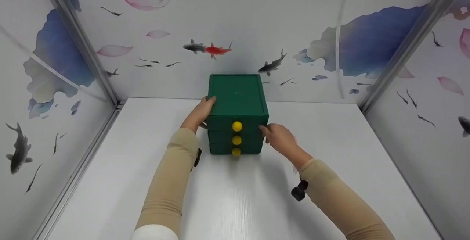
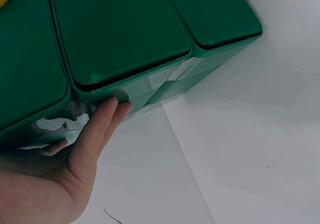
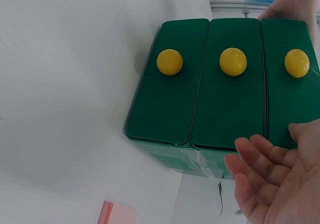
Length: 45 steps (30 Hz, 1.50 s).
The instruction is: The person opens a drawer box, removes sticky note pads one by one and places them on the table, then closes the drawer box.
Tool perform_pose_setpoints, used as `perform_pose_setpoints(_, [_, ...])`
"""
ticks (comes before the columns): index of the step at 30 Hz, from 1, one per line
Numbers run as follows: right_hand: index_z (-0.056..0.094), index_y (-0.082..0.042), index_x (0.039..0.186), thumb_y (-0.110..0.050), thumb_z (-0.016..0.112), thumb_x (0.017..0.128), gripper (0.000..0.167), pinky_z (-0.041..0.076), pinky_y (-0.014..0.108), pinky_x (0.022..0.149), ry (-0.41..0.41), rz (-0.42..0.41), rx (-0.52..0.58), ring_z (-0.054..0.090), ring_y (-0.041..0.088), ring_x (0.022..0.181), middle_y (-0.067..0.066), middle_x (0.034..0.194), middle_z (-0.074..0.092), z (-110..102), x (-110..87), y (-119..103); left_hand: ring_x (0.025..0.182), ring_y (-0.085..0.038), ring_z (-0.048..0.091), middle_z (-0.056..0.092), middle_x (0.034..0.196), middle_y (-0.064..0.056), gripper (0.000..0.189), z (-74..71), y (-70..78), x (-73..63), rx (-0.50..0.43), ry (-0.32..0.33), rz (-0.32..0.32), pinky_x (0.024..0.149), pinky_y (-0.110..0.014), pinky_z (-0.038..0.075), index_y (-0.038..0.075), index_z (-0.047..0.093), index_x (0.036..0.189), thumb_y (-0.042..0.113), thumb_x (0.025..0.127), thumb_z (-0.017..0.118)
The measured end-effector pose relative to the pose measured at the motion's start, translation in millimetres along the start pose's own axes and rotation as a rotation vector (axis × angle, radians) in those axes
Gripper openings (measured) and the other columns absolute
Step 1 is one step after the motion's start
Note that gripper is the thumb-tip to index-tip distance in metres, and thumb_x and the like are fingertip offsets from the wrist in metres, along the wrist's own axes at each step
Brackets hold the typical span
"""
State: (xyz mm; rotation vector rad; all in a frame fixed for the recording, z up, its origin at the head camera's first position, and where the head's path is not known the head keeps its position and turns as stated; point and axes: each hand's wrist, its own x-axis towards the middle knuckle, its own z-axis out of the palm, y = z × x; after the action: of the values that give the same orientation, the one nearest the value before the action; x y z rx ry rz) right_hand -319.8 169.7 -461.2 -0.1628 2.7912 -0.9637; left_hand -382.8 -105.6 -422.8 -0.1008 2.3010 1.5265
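A green three-drawer box (image 1: 238, 95) stands on the white table with its drawer fronts facing me. Each drawer has a round yellow knob (image 3: 233, 62), and all three look closed. My left hand (image 1: 201, 112) lies against the box's left side; in the left wrist view its fingers (image 2: 102, 124) run fairly straight along that side. At the right front edge is my right hand (image 1: 281, 137). Its thumb touches the top drawer's front, while the loosely bent fingers (image 3: 260, 159) are beside the right side. Clear tape (image 2: 165, 81) covers part of the box's side.
The white table (image 1: 235, 203) runs back to a patterned wall (image 1: 235, 23) close behind the box. Side walls with metal corner strips (image 1: 79, 38) enclose it. A pink flat item (image 3: 120, 214) shows partly at the bottom of the right wrist view.
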Motion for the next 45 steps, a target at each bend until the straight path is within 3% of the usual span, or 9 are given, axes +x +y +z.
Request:
perform_pose_setpoints(6, [0.068, -0.002, 0.093, -0.039, 0.04, 0.106, 0.048, 0.051, 0.035, 0.062, -0.006, 0.039, 0.048, 0.06, 0.023, 0.071, 0.011, 0.083, 0.067, 0, 0.9, -1, 0.12, -0.044, 0.048, 0.028, 0.152, -0.023, 0.075, 1.8, -0.7, 0.4, 0.009, 0.012, 0.011, 0.09, -0.055, 0.047, 0.016, 0.003, 0.158, 0.057, 0.101, 0.028])
perform_pose_setpoints(11, [0.069, 0.002, 0.09, -0.037, 0.04, 0.106, 0.052, 0.053, 0.033, 0.063, 0.005, 0.01, 0.075, 0.062, 0.022, 0.065, 0.009, 0.074, 0.066, 2, 1.5, -3, 0.119, -0.043, 0.049, 0.029, 0.152, -0.022, 0.075, 2.6, 0.3, 0.7, 0.007, 0.021, 0.014, 0.09, -0.055, 0.047, 0.017, 0.004, 0.158, 0.057, 0.1, 0.028])
perform_pose_setpoints(17, [0.069, 0.003, 0.09, -0.037, 0.04, 0.106, 0.051, 0.053, 0.033, 0.063, 0.002, 0.008, 0.128, 0.061, 0.022, 0.064, 0.018, 0.081, 0.068, 9, 1.6, -6, 0.12, -0.043, 0.048, 0.028, 0.153, -0.021, 0.075, 2.5, 0.0, 0.8, 0.002, 0.033, 0.007, 0.09, -0.055, 0.047, 0.018, 0.006, 0.158, 0.058, 0.1, 0.029])
perform_pose_setpoints(26, [0.068, -0.001, 0.099, -0.037, 0.046, 0.104, 0.042, 0.051, 0.035, 0.071, -0.042, 0.037, 0.15, 0.059, 0.022, 0.071, 0.01, 0.082, 0.064, 32, 4.5, -18, 0.12, -0.043, 0.048, 0.029, 0.153, -0.02, 0.074, 3.2, -0.3, 1.2, 0.006, 0.047, 0.001, 0.091, -0.055, 0.047, 0.018, 0.008, 0.158, 0.059, 0.1, 0.028])
perform_pose_setpoints(32, [0.068, -0.001, 0.101, -0.039, 0.046, 0.104, 0.044, 0.051, 0.035, 0.069, -0.054, 0.009, 0.124, 0.059, 0.023, 0.072, 0.013, 0.085, 0.066, 45, 7.0, -24, 0.121, -0.043, 0.048, 0.029, 0.152, -0.02, 0.074, 2.7, -1.2, 3.3, 0.002, 0.06, 0.012, 0.091, -0.056, 0.046, 0.018, 0.009, 0.158, 0.058, 0.1, 0.028])
perform_pose_setpoints(36, [0.068, 0.0, 0.1, -0.038, 0.047, 0.104, 0.044, 0.05, 0.034, 0.068, -0.063, -0.005, 0.085, 0.058, 0.021, 0.069, 0.01, 0.079, 0.065, 52, 8.5, -28, 0.122, -0.043, 0.047, 0.029, 0.152, -0.021, 0.073, 2.5, -1.5, 3.7, -0.013, 0.053, 0.01, 0.092, -0.056, 0.046, 0.018, 0.01, 0.158, 0.058, 0.1, 0.029])
perform_pose_setpoints(45, [0.068, -0.003, 0.081, -0.041, 0.053, 0.101, 0.045, 0.046, 0.031, 0.061, 0.001, -0.018, -0.087, 0.055, 0.019, 0.064, 0.001, 0.062, 0.052, 65, 8.5, -39, 0.117, -0.042, 0.051, 0.034, 0.149, -0.022, 0.074, 2.2, -2.1, 1.1, 0.008, 0.053, 0.014, 0.09, -0.055, 0.047, 0.017, 0.009, 0.158, 0.058, 0.1, 0.028])
